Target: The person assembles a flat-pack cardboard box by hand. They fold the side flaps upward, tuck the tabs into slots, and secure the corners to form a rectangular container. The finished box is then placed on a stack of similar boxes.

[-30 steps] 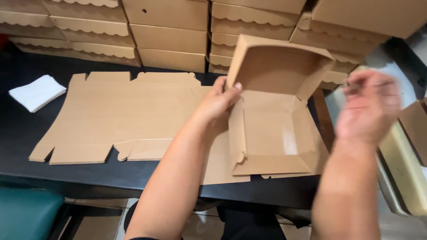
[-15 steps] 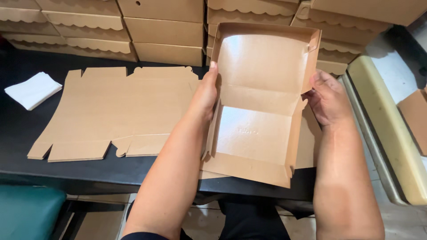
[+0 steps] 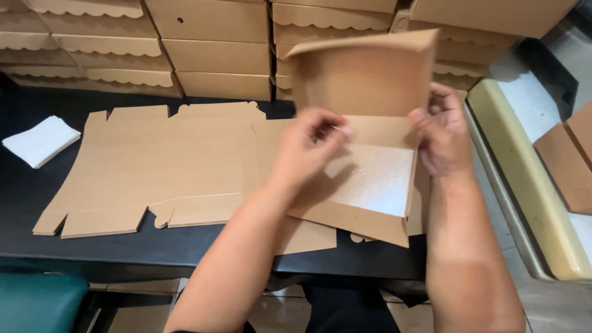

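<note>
Both hands grip half-folded cardboard box (image 3: 370, 179) above table (image 3: 18, 203): L hand (image 3: 305, 151) pinches inner flap, R hand (image 3: 441, 139) clamps side wall. Flat blank (image 3: 154, 166) alongside.

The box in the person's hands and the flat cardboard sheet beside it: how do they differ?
The box is folded up, with walls and a raised lid; the cardboard sheet lies flat and unfolded. The left hand and right hand hold the box, while the sheet rests untouched on the black table. The box shows a pale, shiny inner floor; the sheet shows plain brown. Both are brown cardboard.
</note>
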